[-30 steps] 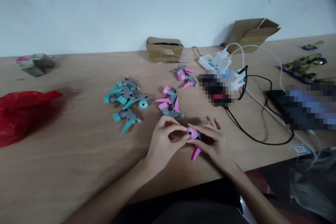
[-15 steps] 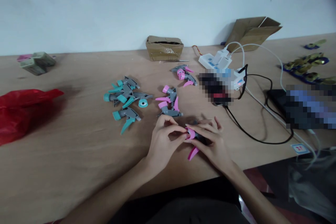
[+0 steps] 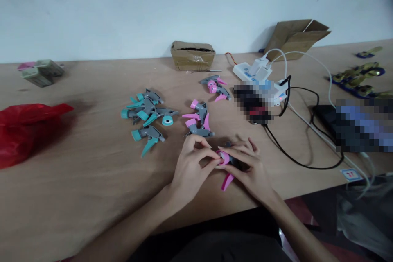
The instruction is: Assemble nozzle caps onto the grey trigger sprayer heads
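One small grey plastic trigger sprayer head (image 3: 226,159), pink round collar (image 3: 223,156) facing left, pink curved lever (image 3: 227,181) hanging down toward viewer. Grey body mostly hidden. Pinched between left hand (image 3: 190,166) fingertips at collar and right hand (image 3: 251,170) over body, near front edge of tan wooden table (image 3: 92,180).

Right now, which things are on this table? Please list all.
held spray trigger: one, pink and grey, between both hands
teal spray triggers: several, teal and grey, left of centre
teal ring: one, beside them
pink spray triggers: two groups, pink and grey, centre
red bag: one, left edge
cardboard boxes: two, brown, by wall
power strip: one, white, right of centre
cables: black and white, right side
left hand: one, pinching the held trigger's pink cap
right hand: one, gripping its body
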The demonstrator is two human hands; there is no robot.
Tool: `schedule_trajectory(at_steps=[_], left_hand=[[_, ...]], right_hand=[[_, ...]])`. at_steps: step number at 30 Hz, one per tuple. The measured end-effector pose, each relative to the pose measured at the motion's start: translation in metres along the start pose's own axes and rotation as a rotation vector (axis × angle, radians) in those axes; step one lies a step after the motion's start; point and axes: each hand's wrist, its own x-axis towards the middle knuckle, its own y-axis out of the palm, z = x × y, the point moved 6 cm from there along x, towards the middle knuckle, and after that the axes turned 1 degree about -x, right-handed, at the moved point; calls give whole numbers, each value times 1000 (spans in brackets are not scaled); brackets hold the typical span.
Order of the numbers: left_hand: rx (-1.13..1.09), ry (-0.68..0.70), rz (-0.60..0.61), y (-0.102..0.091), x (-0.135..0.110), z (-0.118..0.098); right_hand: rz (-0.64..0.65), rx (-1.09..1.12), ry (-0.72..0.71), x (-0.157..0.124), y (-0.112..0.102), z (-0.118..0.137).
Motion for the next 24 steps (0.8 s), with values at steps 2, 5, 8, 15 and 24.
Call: schedule_trajectory(at_steps=[2,5,8,15,24], left_hand=[[-4,-15,0,1,-1,0],[-11,-46,-4,2,-1,1],[-10,-68,-32,0,0,2],[3,-26,-16,3,-2,3],[-53,-86,132,3,6,7]], right_hand=[[0,3,-1,0,0,0],[6,-6,-10,1,0,0],[12,-9,-7,2,1,0],[16,13,15,2,1,-2],[27,63,19,3,1,-2]])
